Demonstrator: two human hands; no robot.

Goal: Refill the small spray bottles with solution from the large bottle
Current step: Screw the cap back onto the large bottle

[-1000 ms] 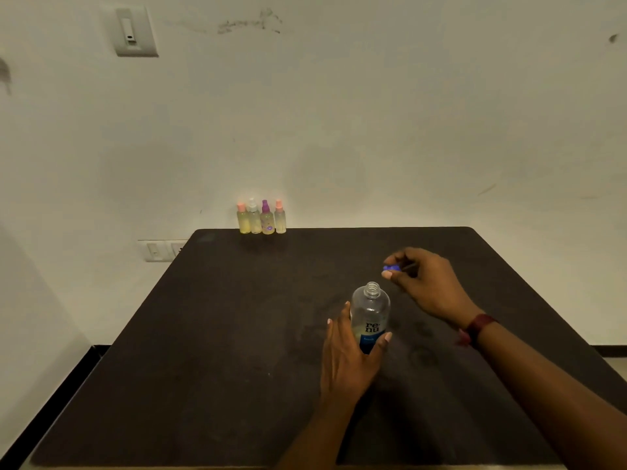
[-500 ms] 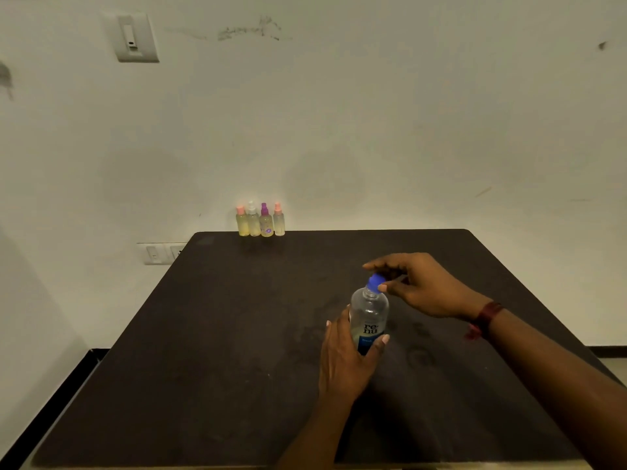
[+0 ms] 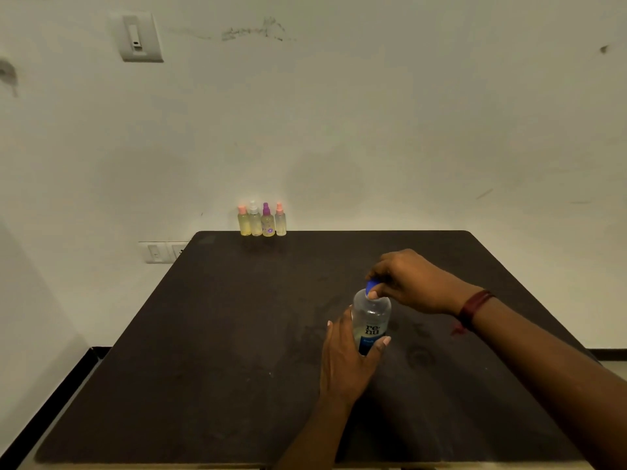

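Left hand [image 3: 346, 361] wraps the big bottle [image 3: 371, 320] mid-desk [image 3: 203, 334], right hand [image 3: 407, 283] pinches its blue cap [image 3: 372, 286]. Looks like smooth, light plastic, probably slippery, so I'd grip around the label.

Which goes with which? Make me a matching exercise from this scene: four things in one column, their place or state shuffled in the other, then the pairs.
Things
1. large bottle
2. blue cap
3. small spray bottles
4. wall switch

Places or states
A. in a row at the table's far edge
B. high on the wall, upper left
C. upright, gripped by the left hand
D. pinched by the right hand at the bottle's neck

Pairs: 1-C, 2-D, 3-A, 4-B
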